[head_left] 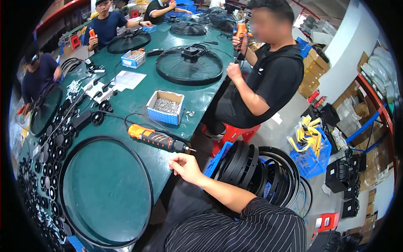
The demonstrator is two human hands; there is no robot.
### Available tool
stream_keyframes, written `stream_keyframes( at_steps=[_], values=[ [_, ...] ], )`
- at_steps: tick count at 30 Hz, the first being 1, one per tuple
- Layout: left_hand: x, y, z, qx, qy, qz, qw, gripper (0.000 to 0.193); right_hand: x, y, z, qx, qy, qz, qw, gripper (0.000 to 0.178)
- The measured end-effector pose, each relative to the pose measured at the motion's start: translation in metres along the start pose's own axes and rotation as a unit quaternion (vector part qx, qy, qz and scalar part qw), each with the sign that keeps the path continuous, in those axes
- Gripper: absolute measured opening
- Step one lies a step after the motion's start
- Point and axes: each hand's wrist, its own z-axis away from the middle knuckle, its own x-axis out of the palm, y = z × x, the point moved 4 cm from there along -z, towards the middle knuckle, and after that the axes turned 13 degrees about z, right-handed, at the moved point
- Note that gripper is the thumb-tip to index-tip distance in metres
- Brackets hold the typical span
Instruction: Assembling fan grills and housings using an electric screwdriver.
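My right hand point(185, 167) rests at the table's edge with its fingers curled and thumb and fingertips pinched together. Whatever it may hold is too small or hidden to make out. Just beyond it lies an orange and black power screwdriver point(157, 137), its bit pointing toward the table edge. A large black ring point(150, 189), like the rim of a fan guard, lies flat on the green table point(166, 161) to the left of my hand. Past the screwdriver stands an open blue and white box point(164, 116) filled with small metal screws. My left hand is not in view.
Many small round black parts point(52, 168) cover the table's left side. Co-workers sit around the table with fan guards point(189, 65) and screwdrivers; one person point(268, 71) is close on the right. Beside me a blue crate point(218, 158) holds black rings; yellow-handled items point(308, 134) fill another crate.
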Motion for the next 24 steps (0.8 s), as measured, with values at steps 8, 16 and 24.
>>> stream_keyframes(
  at_steps=[8,16,24],
  values=[
    [-0.007,-0.007,0.013,-0.046,0.0,-0.013,0.999,0.035,0.008,0.015,0.005,-0.113,0.112,0.031,0.987,0.01],
    [0.005,0.003,0.005,-0.052,0.029,0.037,0.998,0.035,0.01,0.018,0.001,-0.094,0.129,0.027,0.987,0.007],
    [0.002,-0.006,0.009,-0.053,0.045,0.029,0.997,0.035,0.01,0.018,0.0,-0.1,0.114,0.023,0.988,0.008]
  ],
)
